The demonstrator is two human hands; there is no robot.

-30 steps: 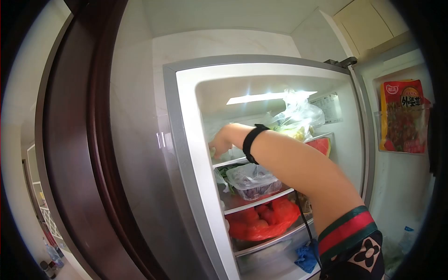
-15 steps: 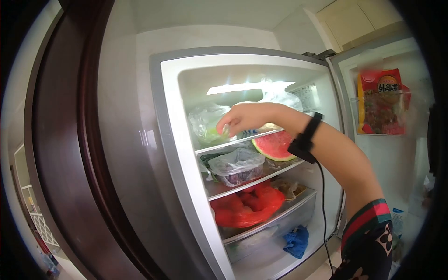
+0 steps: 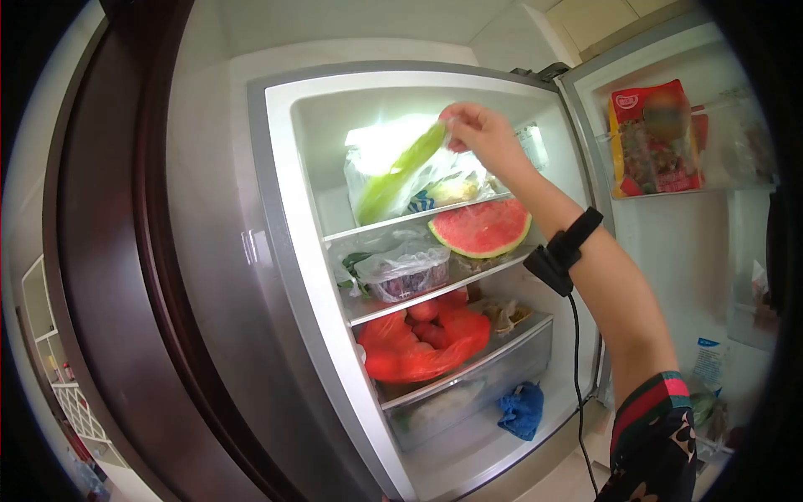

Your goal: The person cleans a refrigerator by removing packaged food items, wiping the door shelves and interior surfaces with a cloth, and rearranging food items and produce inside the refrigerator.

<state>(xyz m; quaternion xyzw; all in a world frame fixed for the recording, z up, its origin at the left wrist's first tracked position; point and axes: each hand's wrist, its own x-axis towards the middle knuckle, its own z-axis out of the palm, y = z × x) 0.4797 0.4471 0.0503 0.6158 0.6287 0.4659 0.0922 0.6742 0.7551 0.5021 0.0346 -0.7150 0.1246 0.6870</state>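
My right hand (image 3: pixel 481 138) is raised in front of the top shelf of an open refrigerator (image 3: pixel 280 209). Its fingers pinch the upper end of a clear plastic bag with a long pale-green vegetable (image 3: pixel 401 171) inside, which hangs slanting down to the left. I cannot make out the vegetable's exact kind. Behind it on the top shelf lie other plastic-wrapped items (image 3: pixel 460 191), partly hidden. Just below, a cut watermelon half (image 3: pixel 483 227) shows its red face. My left hand is out of view.
A clear-wrapped tub of dark fruit (image 3: pixel 410 280) shares the watermelon's shelf. Lower down are a red bag (image 3: pixel 401 356) of round items, a clear drawer (image 3: pixel 443 410) and a blue cloth-like bundle (image 3: pixel 520 412). The open door at right holds a red food packet (image 3: pixel 657 138). A black cable (image 3: pixel 575 376) hangs from my forearm.
My right hand has risen up and to the right from the top shelf, lifting the bagged green vegetable. The camera view has shifted slightly.
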